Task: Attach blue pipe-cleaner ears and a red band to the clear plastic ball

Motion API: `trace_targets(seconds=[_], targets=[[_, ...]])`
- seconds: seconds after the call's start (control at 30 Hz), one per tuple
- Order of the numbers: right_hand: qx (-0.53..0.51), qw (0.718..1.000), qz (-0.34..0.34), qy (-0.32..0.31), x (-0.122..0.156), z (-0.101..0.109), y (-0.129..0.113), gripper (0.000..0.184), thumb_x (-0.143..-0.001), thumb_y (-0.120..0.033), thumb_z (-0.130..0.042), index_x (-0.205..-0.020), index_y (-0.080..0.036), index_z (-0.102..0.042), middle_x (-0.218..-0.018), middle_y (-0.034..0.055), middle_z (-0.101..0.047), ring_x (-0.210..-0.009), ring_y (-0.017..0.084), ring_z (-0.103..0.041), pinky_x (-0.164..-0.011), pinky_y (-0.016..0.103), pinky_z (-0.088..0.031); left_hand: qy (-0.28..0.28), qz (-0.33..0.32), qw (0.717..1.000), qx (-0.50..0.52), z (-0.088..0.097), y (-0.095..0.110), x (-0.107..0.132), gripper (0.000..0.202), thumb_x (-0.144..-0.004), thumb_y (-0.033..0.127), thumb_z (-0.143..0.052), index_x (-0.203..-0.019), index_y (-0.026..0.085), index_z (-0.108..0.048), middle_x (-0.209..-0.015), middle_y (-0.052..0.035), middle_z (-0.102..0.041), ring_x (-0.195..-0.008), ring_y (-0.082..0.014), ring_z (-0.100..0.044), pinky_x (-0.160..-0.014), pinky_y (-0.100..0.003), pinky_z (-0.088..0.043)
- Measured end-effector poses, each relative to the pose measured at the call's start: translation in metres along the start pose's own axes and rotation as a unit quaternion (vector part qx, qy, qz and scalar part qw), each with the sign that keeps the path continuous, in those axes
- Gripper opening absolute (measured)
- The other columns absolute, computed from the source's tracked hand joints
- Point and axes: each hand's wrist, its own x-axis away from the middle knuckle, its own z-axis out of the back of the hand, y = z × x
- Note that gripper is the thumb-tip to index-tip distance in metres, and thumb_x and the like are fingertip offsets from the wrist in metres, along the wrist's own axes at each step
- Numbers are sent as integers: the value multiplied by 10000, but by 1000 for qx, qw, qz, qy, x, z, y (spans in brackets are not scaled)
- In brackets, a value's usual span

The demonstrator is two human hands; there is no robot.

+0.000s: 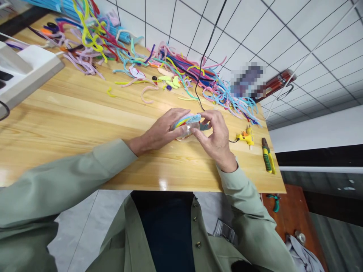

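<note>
Both hands meet over the wooden table (113,102) around one small clear, rounded piece (186,130), glass or plastic. Fuzzy pipe cleaners (190,120) in light blue, yellow and red curve along its upper side. From the left, my left hand (160,129) grips it, thumb in front and fingers behind. My right hand (214,136) pinches the other side with thumb and index finger; a bluish tuft shows under its fingers. The piece's far side and underside are hidden.
Piles of coloured pipe cleaners (181,68) lie along the tiled wall. Right of my hands are a yellow glue gun (246,136) and pliers with green and yellow handles (268,156). A black cable (202,64) hangs down behind. A white power strip (31,73) stands left.
</note>
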Motion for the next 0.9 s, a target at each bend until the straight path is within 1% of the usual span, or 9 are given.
trace_targets(seconds=[0.2, 0.3, 0.43, 0.5, 0.57, 0.67, 0.8, 0.9], targets=[[9, 1000, -3, -5, 8, -5, -6, 347, -1068, -384, -759, -1382, -285, -647, -1191, 87, -731, -1048, 271, -721, -868, 442, -644, 1, -1, 1000, 5, 1, 1, 0, 560, -1176, 468, -461, -1646, 204, -612, -1693, -134, -629, -1609, -286, -546, -1412, -518, -389], [10, 1000, -14, -12, 6, -4, -6, 361, -1066, -389, -762, -1398, -294, -653, -1210, 87, -736, -1042, 269, -724, -879, 451, -654, 5, 15, 1000, 7, 1, 1, 1, 522, -1173, 445, -465, -1633, 261, -629, -1674, -102, -647, -1593, -280, -556, -1404, -541, -400], [-14, 1000, -9, -20, 2, 3, -8, 357, -1055, -352, -776, -1397, -293, -692, -1220, 86, -725, -1011, 249, -719, -876, 442, -654, 8, 2, 1000, 8, -1, 1, 1, 522, -1174, 450, -477, -1627, 242, -634, -1633, -128, -650, -1561, -278, -574, -1378, -522, -430], [-21, 999, -13, -36, 2, 8, -10, 297, -1060, -333, -763, -1353, -302, -727, -1217, 81, -727, -1011, 243, -717, -869, 437, -652, 8, -16, 1000, 3, -2, 1, 1, 531, -1178, 468, -474, -1623, 227, -636, -1611, -146, -647, -1541, -285, -583, -1356, -514, -452], [-26, 999, -15, -45, 3, 11, -11, 201, -1065, -306, -748, -1265, -302, -766, -1198, 77, -739, -1027, 242, -719, -871, 434, -649, 9, -30, 999, -9, -4, 2, 1, 547, -1183, 502, -459, -1616, 220, -639, -1590, -153, -653, -1527, -295, -584, -1339, -526, -463], [-37, 999, -1, -36, 6, 12, -12, 96, -1073, -281, -733, -1147, -289, -794, -1147, 73, -755, -1037, 237, -725, -875, 424, -644, 8, -39, 999, -25, -6, 2, 1, 561, -1188, 532, -431, -1608, 226, -641, -1580, -156, -655, -1515, -307, -582, -1324, -555, -467], [-33, 999, 6, -23, 9, 12, -10, 68, -1076, -309, -738, -1094, -287, -800, -1097, 68, -760, -1024, 237, -729, -892, 435, -638, 15, -61, 998, -23, -8, 1, 2, 522, -1180, 481, -455, -1621, 259, -624, -1578, -159, -652, -1509, -318, -579, -1307, -584, -479], [-18, 999, -3, -30, 11, 12, -9, 92, -1082, -352, -726, -1074, -299, -801, -1094, 72, -759, -1014, 253, -731, -890, 467, -640, 19, -65, 997, -22, -10, 1, 3, 514, -1182, 467, -446, -1622, 266, -621, -1566, -160, -656, -1514, -310, -576, -1309, -571, -476]])
